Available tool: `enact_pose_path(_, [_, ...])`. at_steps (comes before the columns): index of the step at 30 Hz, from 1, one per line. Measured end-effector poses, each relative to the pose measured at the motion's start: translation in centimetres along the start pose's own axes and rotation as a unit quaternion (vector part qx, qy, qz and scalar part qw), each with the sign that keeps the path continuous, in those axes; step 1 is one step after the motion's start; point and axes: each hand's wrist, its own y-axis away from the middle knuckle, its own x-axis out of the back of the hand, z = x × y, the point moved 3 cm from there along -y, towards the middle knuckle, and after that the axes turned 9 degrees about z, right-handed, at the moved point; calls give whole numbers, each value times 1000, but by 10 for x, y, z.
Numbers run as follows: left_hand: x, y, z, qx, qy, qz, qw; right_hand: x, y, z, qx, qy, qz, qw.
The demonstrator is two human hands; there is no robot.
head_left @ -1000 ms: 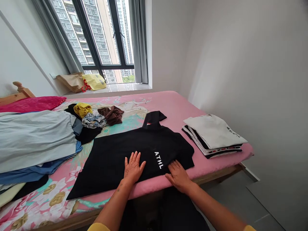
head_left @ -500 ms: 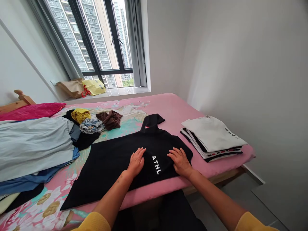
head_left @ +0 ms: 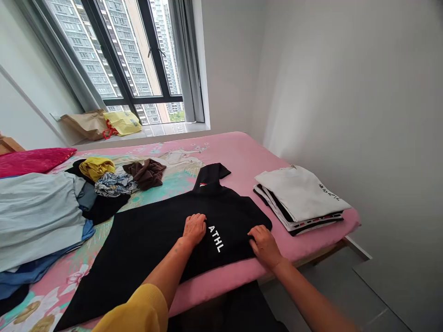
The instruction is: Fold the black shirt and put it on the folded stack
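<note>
A bed (head_left: pixel 238 152) with a pink floral sheet carries a black shirt (head_left: pixel 155 235), spread flat along its near edge, and a stack of folded clothes (head_left: pixel 301 193) just past the shirt's right end. The fingers, flat and open on the cloth half a second ago, are now bent, which suggests the work is passing from smoothing to taking hold. The right hand (head_left: pixel 266 246) seems to pinch fabric at that end; the left hand (head_left: pixel 194 229) has its fingers curled close together, whether gripping I cannot tell, beside the white ATHL lettering (head_left: pixel 216 239).
</note>
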Motion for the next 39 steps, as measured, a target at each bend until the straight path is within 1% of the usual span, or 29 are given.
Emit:
enact_pose_path(3, [-10,4,-2,30,-3,35,999,0,9,4,-18,-11,20,1000])
enact_pose_path(5, [-11,4,-3,47,7,63,997,-1,10,6,-28,-24,29,999])
enact_pose_path(7, [-4,5,-6,65,16,97,993,2,8,6,-41,-46,42,997])
enact_pose_path(9, [8,13,-9,72,31,140,987,9,7,4,-53,-76,72,993])
enact_pose_path(11, [20,27,-11,45,59,175,982,20,5,-6,-59,-110,110,986])
enact_pose_path(12, [24,37,-11,19,75,181,980,26,4,-14,-59,-129,124,982])
enact_pose_path(14, [26,57,-9,-38,94,159,982,33,-1,-41,-46,-167,129,976])
enact_pose_path(16, [20,75,-5,-64,82,104,989,30,-7,-79,-9,-194,99,976])
enact_pose_path(17, [17,81,-3,-61,69,76,993,24,-10,-100,18,-200,71,977])
enact_pose_path(19, [9,90,-1,-40,36,20,998,3,-16,-135,90,-193,-8,977])
enact_pose_path(20, [7,93,-2,-31,21,-6,999,-10,-18,-147,121,-180,-55,975])
enact_pose_path(21, [7,96,-4,-24,6,-27,999,-25,-20,-152,138,-158,-101,973])
enact_pose_path(22, [8,100,-10,-17,-9,-42,999,-39,-21,-149,136,-128,-140,972])
enact_pose_path(23, [12,106,-18,-6,-25,-50,998,-51,-22,-140,112,-90,-170,975])
enact_pose_path(24, [17,113,-31,10,-43,-51,998,-61,-23,-126,69,-46,-186,979])
enact_pose_path(25, [23,122,-47,35,-63,-46,996,-68,-23,-108,20,-4,-187,982])
enact_pose_path(26, [30,132,-64,65,-84,-38,994,-72,-23,-91,-13,29,-186,982])
enact_pose_path(28, [43,154,-101,118,-126,-19,985,-73,-22,-63,-37,70,-185,980])
enact_pose_path(30, [54,172,-128,138,-151,-9,979,-70,-21,-49,-36,88,-199,975])
enact_pose_path(31, [57,178,-136,138,-155,-9,978,-69,-21,-47,-40,94,-210,972])
enact_pose_path(33, [63,184,-141,134,-148,-9,980,-64,-22,-55,-68,105,-225,966])
enact_pose_path(35, [68,184,-133,128,-133,2,983,-60,-25,-75,-77,111,-202,970])
enact_pose_path(36, [70,183,-125,118,-124,10,985,-58,-28,-89,-61,108,-178,976])
enact_pose_path(37, [72,182,-116,104,-114,17,988,-56,-29,-105,-30,99,-151,983])
enact_pose_path(39, [72,180,-98,64,-94,21,993,-58,-30,-136,61,70,-120,988])
